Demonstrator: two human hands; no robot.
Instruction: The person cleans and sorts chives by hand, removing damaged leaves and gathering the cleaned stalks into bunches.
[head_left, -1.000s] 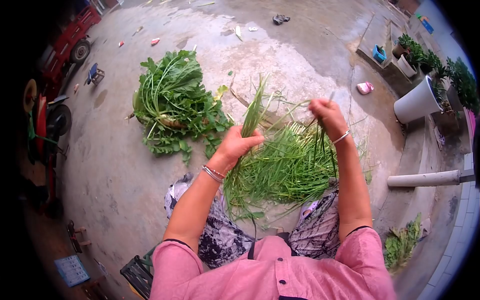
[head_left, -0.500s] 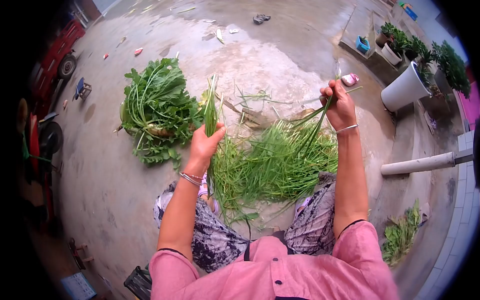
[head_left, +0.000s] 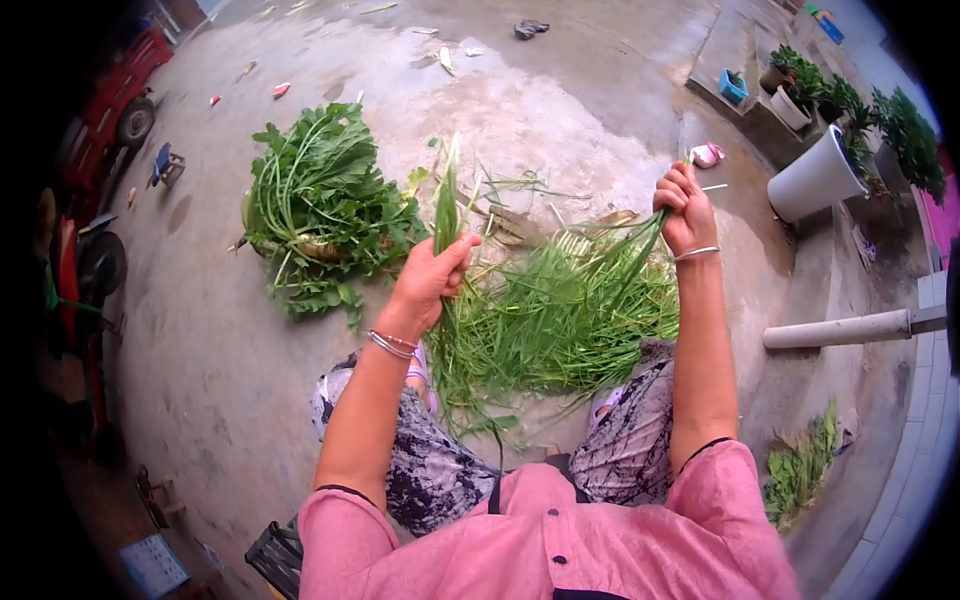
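Observation:
My left hand (head_left: 432, 276) is closed around an upright bunch of garlic chives (head_left: 447, 205); pale stem ends stick up above the fist and green leaves hang below it. On the right, my right hand (head_left: 686, 208) pinches a few long chive stalks (head_left: 640, 237), whose leaves trail down toward the pile. A loose heap of chives (head_left: 560, 325) lies on the ground between my feet, below and between both hands. Left of it rests a big bundle of leafy radish greens (head_left: 325, 205) with a pale root partly showing.
A white planter (head_left: 812, 180) and several potted plants (head_left: 790, 70) line the right side, near a pale pipe (head_left: 838, 331). Wilted greens (head_left: 803, 465) lie lower right. At left are a red vehicle (head_left: 115, 90) and a small stool (head_left: 166, 166). Scraps dot the concrete.
My left hand has moved a little right and up with its bunch. The right hand has lowered slightly and its fingers have curled more tightly on the stalks.

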